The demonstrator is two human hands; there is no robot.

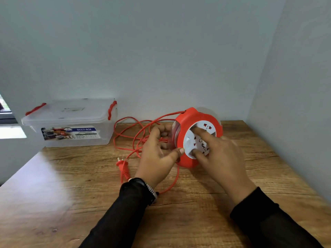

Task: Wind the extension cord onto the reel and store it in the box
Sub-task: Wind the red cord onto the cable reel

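Wooden table (71, 185) bearing box (71, 129), cord (125, 140)

Head camera looks down (wide-angle, close) over the table (75, 194).

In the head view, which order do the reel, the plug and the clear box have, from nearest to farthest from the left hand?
1. Reel: gripped by the left hand, on its right.
2. Plug: on the table, just left of the wrist.
3. Clear box: far left, against the wall.
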